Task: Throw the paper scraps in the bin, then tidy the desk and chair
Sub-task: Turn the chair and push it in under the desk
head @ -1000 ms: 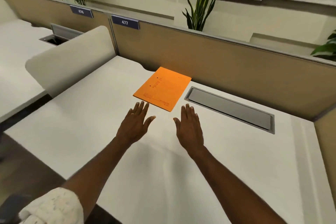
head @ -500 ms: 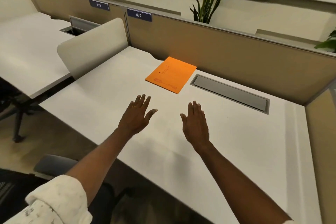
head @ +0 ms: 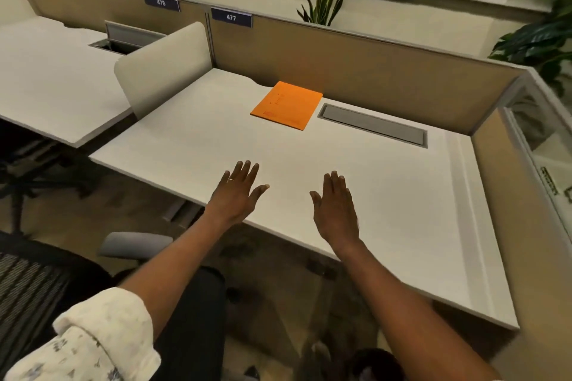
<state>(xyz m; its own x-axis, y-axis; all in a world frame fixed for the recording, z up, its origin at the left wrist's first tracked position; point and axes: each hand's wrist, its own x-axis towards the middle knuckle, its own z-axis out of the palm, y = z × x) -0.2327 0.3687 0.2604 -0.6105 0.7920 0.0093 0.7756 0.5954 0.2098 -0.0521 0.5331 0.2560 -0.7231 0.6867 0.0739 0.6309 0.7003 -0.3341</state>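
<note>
An orange folder (head: pixel 287 105) lies flat at the back of the white desk (head: pixel 402 195), close to the partition. My left hand (head: pixel 236 192) and my right hand (head: pixel 335 207) hover palm-down over the desk's front edge, fingers apart, holding nothing. Both are well short of the folder. A black office chair (head: pixel 192 312) with a grey armrest (head: pixel 136 244) stands at the lower left, in front of the desk. No paper scraps and no bin show in this view.
A grey cable hatch (head: pixel 374 124) is set into the desk right of the folder. Tan partitions (head: pixel 387 71) close the back and right side; a cream divider (head: pixel 164 65) separates the neighbouring desk (head: pixel 52 83). Plants stand behind.
The view has pulled back from the desk. Both hands drew away from the orange folder toward the front edge. The chair and floor have come into view.
</note>
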